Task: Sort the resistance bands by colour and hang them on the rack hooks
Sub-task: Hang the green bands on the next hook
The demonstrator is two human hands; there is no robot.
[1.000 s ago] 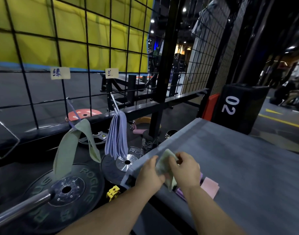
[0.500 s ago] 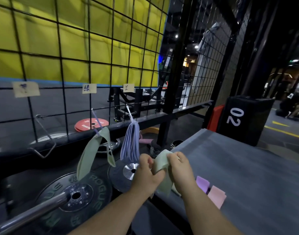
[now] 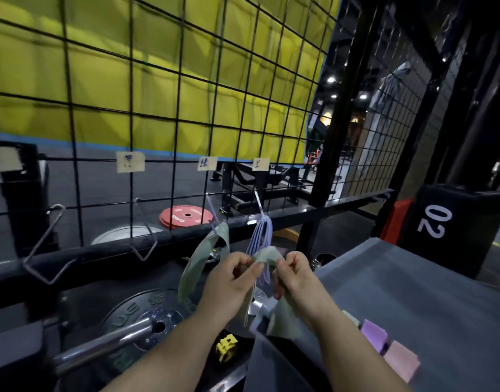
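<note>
Item 1. Green band [image 3: 267, 255], held in the air between both hands, in front of the rack [image 3: 216, 86] and off the left edge of the bench [image 3: 418, 292]. Half a second before, it was bunched between hands pressed together; here it was pulled open, its loose end hanging below the right wrist.

Item 2. Left hand [image 3: 229, 281]: fingers [image 3: 255, 267] pinched on the band's upper edge. It had moved apart from the right.

Item 3. Right hand [image 3: 296, 278]: fingers curled round the band's other side.

Item 4. Hung green band [image 3: 204, 258], one piece on its hook under the third label [image 3: 207, 163]; position unchanged.

Item 5. Hung blue bands [image 3: 261, 240], a bunch on the next hook to the right, under the fourth label [image 3: 261, 164]; unchanged.

Item 6. Bare hooks, two: one [image 3: 142, 236] under the second label [image 3: 130, 166], and another [image 3: 49, 244] further left that had newly come into view.

Item 7. Purple band [image 3: 373, 333] and pink band [image 3: 401, 360], folded, touching, on the bench near the right forearm, as before.
</note>
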